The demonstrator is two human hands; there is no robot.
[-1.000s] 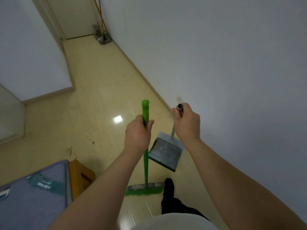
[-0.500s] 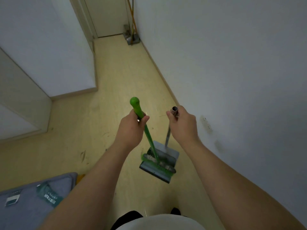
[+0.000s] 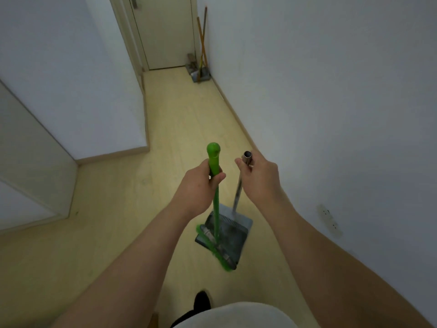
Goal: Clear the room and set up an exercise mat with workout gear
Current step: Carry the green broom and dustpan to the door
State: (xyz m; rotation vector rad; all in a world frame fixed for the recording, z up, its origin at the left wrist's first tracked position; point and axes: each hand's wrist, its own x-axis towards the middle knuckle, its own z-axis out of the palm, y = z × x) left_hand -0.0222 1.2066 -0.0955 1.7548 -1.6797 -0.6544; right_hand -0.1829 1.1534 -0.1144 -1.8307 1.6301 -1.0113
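Gripping green broom (image 3: 216,209) near top of handle: left hand (image 3: 197,185), fingers curled tight round shaft, thumb pressed across front, knob end poking above fist. Right hand (image 3: 259,179) wrapped round top of dustpan's metal pole, fingers closed on it, open tube end showing above thumb. Dustpan (image 3: 233,233) low over pale floor (image 3: 118,221), near right wall (image 3: 331,91); floor contact unclear. Broom head across pan's front edge, bristles blurred. Other long-handled tools (image 3: 200,67) lean in far corner beside door (image 3: 165,31).

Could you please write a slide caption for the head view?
Left hand grips a green plastic broom, right hand a grey metal-handled dustpan, in a pale-floored hallway.
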